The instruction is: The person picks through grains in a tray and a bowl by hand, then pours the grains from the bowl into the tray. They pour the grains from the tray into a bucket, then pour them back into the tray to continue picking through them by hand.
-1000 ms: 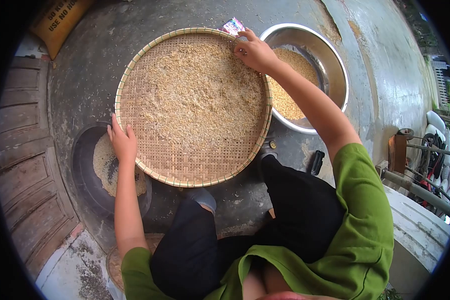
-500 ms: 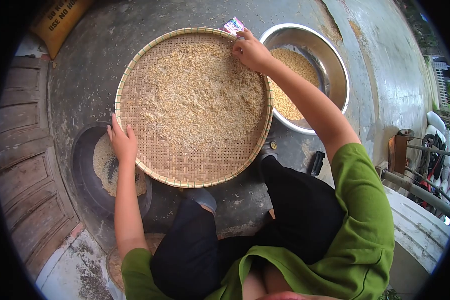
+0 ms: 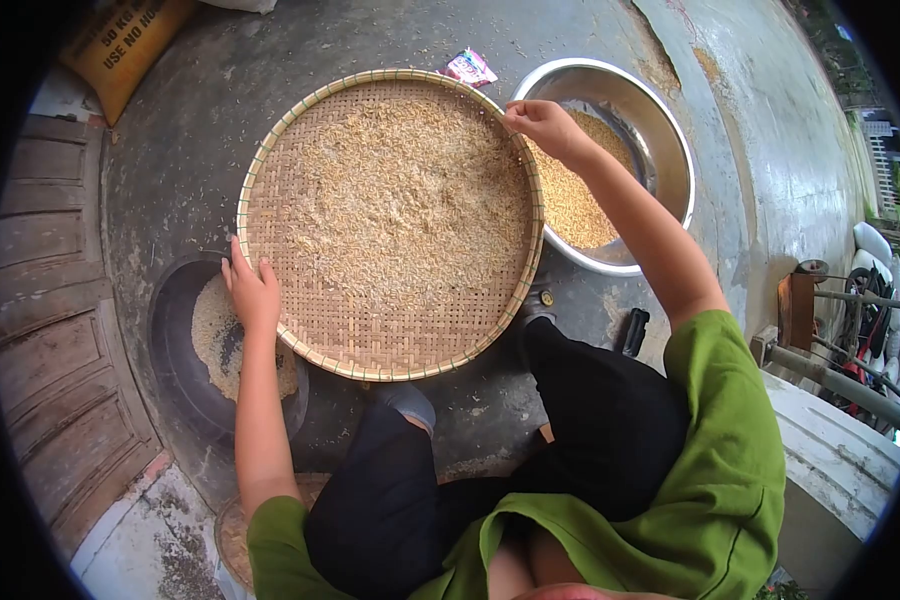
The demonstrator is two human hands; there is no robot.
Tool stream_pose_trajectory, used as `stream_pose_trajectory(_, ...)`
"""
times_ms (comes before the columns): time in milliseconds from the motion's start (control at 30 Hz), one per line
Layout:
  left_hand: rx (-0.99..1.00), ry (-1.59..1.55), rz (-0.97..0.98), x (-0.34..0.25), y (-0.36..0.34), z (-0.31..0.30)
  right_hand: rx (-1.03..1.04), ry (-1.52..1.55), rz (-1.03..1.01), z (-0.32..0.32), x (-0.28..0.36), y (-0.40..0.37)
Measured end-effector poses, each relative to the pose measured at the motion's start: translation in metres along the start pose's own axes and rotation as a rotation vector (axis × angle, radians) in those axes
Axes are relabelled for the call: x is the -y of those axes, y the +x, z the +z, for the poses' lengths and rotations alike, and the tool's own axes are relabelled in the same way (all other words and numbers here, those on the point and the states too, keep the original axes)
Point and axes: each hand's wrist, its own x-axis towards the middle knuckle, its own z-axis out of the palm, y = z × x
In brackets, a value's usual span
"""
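A round woven bamboo winnowing tray (image 3: 370, 345) with a bound rim is in front of me, above my feet. Pale and golden grains (image 3: 410, 200) lie spread across its middle and upper part. My left hand (image 3: 254, 292) grips the tray's left rim, thumb on the inner side and fingers along the outside. At the upper right rim is my right hand (image 3: 552, 130), its fingertips pinched together; whatever they hold, if anything, is too small to make out. Under that forearm stands a shiny metal basin (image 3: 678, 170) partly filled with golden grain (image 3: 575, 205).
Below my left forearm sits a dark basin (image 3: 170, 335) with paler grain, partly hidden by the tray. A small pink packet (image 3: 469, 68) lies beyond the tray. An orange sack (image 3: 125, 55) is at upper left, near a wooden door (image 3: 50, 270). A black object (image 3: 634, 331) lies right of my foot.
My right hand has moved from over the grains, rightward and slightly down, to the tray's rim beside the metal basin. My left hand stays at the left rim.
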Motion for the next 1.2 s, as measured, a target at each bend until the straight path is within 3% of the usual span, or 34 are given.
stream_pose_trajectory(200, 0.005, 0.005, 0.007, 0.0, -0.001, -0.001, -0.059, -0.188, -0.024, -0.003, 0.003, -0.004)
stream_pose_trajectory(267, 0.0, 0.002, 0.015, -0.002, 0.001, 0.0, -0.103, -0.373, -0.204, 0.003, 0.003, -0.004)
stream_pose_trajectory(400, 0.008, -0.003, 0.011, -0.002, -0.001, -0.002, -0.064, -0.511, -0.26, 0.019, 0.01, -0.009)
stream_pose_trajectory(433, 0.011, -0.004, 0.005, -0.003, 0.0, -0.002, -0.098, -0.652, -0.397, 0.024, 0.011, -0.008)
stream_pose_trajectory(667, 0.005, -0.013, 0.023, -0.002, -0.001, 0.0, -0.084, -0.927, -0.388, 0.045, 0.013, -0.006)
stream_pose_trajectory(1000, 0.008, -0.01, 0.031, -0.001, -0.001, 0.0, -0.2, -0.619, -0.431, 0.024, 0.006, -0.021)
stream_pose_trajectory(1100, 0.014, -0.016, 0.029, 0.0, 0.0, 0.0, -0.222, -0.353, -0.307, 0.001, 0.002, -0.034)
stream_pose_trajectory(1133, 0.01, -0.013, 0.035, 0.002, 0.0, 0.001, -0.286, -0.364, -0.337, -0.009, -0.009, -0.036)
stream_pose_trajectory(1200, 0.005, -0.009, 0.046, 0.002, 0.0, 0.002, -0.377, -0.312, -0.19, -0.03, -0.024, -0.044)
